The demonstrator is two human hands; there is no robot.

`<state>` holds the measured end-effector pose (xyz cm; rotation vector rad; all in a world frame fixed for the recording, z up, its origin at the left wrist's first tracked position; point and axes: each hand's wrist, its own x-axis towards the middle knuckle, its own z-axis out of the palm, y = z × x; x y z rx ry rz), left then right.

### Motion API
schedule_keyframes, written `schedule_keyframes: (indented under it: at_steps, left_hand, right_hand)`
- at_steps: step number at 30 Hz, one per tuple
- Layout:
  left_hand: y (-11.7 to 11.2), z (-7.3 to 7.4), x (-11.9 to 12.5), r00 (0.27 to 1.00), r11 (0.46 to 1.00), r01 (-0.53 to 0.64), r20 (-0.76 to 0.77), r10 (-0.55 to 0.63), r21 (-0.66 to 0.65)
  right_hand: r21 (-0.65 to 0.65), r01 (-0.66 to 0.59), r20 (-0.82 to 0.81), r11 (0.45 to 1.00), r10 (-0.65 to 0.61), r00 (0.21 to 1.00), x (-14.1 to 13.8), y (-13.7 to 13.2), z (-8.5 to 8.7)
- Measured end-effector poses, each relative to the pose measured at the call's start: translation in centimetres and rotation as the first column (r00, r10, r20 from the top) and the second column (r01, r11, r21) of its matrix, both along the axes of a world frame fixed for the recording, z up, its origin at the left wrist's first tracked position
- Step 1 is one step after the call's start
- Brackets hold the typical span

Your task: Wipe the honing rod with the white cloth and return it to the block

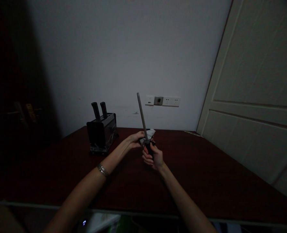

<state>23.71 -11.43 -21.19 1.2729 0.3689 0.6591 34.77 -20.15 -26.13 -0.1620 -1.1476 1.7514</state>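
My right hand (155, 158) is wrapped around the black handle of a sharpening steel (142, 116). The grey rod points up and leans slightly left. Just beyond the handle, my left hand (135, 139) holds a whitish cloth or paper (150, 132) against the base of the rod; its fingertips are partly hidden behind it. To the left of both hands stands a dark knife block (100, 132), with two black-handled knives (103, 110) upright in its top.
All of this is over a dark red table (201, 174), whose near edge runs along the bottom. A white wall with sockets (171, 101) rises behind it. A pale door (255, 97) borders the right side. Below the near edge, partly shown items include something white (104, 221).
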Motion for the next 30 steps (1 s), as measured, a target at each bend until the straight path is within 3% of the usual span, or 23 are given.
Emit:
schedule_keyframes:
  at_steps: [6,10,16,21,23,26,30]
  left_hand:
    - [-0.7,0.9,-0.2,1.0,0.997,0.001,-0.002,-0.001,0.072]
    - [-1.6,1.3,-0.2,0.999,0.994,-0.033,0.013,0.032,0.107]
    - [-1.5,1.6,-0.2,0.989,0.982,-0.149,0.022,0.147,0.117]
    - [-1.2,1.0,0.0,0.972,0.967,-0.236,0.033,0.234,0.096]
    - [-1.3,0.8,0.1,0.967,0.963,-0.256,0.034,0.254,0.083]
    - [-1.5,0.4,0.0,0.974,0.972,-0.226,0.018,0.225,0.061]
    - [-1.6,0.3,-0.3,0.991,0.991,-0.133,-0.013,0.133,0.035]
  right_hand:
    - [-0.012,0.038,0.058,0.999,-0.038,0.998,0.2,-0.3,0.3]
    - [0.069,0.242,0.137,0.968,-0.25,0.959,0.1,-0.5,0.2]
    - [0.178,0.579,0.157,0.795,-0.604,0.781,-0.2,0.2,-0.1]
    - [0.282,0.742,0.134,0.608,-0.791,0.597,0.3,0.6,0.1]
    - [0.299,0.771,0.131,0.562,-0.825,0.55,0.4,0.7,0.1]
    - [0.284,0.778,0.142,0.561,-0.827,0.545,0.4,0.9,-0.3]
    - [0.216,0.723,0.169,0.656,-0.754,0.635,0.3,1.2,-0.8]
